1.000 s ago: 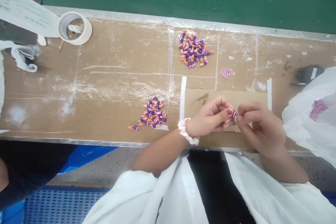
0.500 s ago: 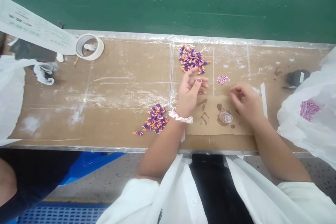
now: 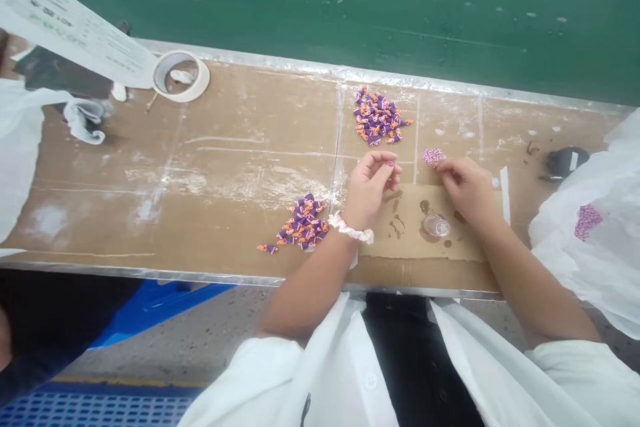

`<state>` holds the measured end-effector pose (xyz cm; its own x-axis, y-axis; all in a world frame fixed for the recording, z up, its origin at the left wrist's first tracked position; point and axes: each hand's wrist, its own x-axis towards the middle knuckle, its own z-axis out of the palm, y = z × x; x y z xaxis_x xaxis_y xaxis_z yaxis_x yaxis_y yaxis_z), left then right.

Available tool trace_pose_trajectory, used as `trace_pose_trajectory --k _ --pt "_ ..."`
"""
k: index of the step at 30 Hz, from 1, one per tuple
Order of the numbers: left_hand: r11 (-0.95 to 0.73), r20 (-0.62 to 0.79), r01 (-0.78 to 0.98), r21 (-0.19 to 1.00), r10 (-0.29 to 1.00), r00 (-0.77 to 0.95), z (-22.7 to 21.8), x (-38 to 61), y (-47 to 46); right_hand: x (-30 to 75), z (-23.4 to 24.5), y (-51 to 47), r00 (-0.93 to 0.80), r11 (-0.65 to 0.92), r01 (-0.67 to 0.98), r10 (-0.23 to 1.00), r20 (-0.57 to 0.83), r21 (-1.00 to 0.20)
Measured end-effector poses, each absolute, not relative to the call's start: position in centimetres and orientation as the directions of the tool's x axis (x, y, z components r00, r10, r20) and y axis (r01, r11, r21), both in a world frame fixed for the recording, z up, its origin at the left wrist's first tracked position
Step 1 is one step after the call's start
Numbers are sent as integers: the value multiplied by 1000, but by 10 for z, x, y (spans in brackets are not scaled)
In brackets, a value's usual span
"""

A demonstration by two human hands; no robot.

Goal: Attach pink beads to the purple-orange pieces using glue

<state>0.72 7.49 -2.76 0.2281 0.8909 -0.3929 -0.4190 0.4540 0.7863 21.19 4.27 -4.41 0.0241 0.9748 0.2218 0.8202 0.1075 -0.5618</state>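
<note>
My left hand [image 3: 369, 185] hovers over the brown table [image 3: 225, 167] with its fingers curled together; whether they hold something is too small to see. It sits just below the far pile of small purple-and-orange pieces [image 3: 379, 116]. My right hand [image 3: 465, 188] reaches with pinched fingertips to a small pink-and-white heap of tiny bits [image 3: 433, 156]. A second purple-and-orange pile [image 3: 301, 227] lies left of my left wrist. A small clear cap [image 3: 435, 225] stands on the taped cardboard sheet [image 3: 400, 240] between my forearms.
A roll of masking tape [image 3: 181, 76] and a printed paper sheet [image 3: 70, 33] lie at the far left. A white plastic bag [image 3: 590, 240] with pink bits inside sits at the right. A small black object [image 3: 565, 161] lies near it. Green floor lies beyond the table.
Both hands were pinching one small piece together near the table's front edge. They have parted and moved forward: the left toward the far purple pile, the right to the pink heap.
</note>
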Motion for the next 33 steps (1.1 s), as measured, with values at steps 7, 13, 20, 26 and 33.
trace_pose_trajectory --k 7,13,20,26,33 --pt "456 -383 -449 768 890 248 -26 7 73 217 -44 44 110 59 808 963 247 -586" --pt "467 -379 -466 751 884 274 -24 7 71 213 -44 49 36 75 837 981 192 -542" --pt "450 -354 -449 772 891 285 -28 7 71 210 -47 58 33 84 810 982 188 -581" --pt "427 -246 -321 845 844 477 -30 15 58 206 -27 36 135 77 519 976 170 -852" --pt "556 -231 -334 761 714 662 -30 25 39 185 -9 -4 102 237 198 960 261 -951"
